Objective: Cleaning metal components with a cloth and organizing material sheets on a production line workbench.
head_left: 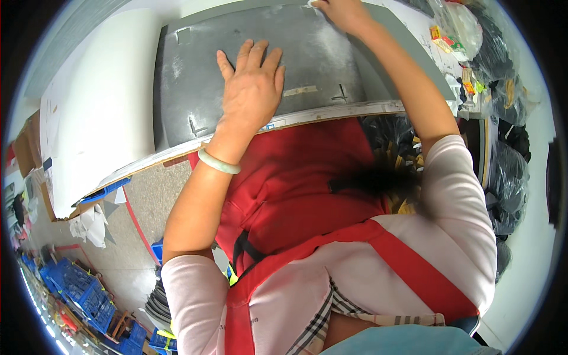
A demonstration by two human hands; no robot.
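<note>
One dark grey sheet [316, 56]: the left hand [251, 92] lies on it, five digits spread, holding nothing; the right hand [344, 13] meets one white scrap [310, 3], its cropped grip uncertain.

A workbench [378, 108], blue crates [80, 290] and stuffed bags [507, 177] suggest a workshop.

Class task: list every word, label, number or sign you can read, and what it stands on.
None reads clearly.
Yellow-red carton: print too small.
Blue-bordered sticker on the table edge: too small.
Pink shirt: tiny dark marks, unreadable.
Grey sheet: black corner marks, no words.
</note>
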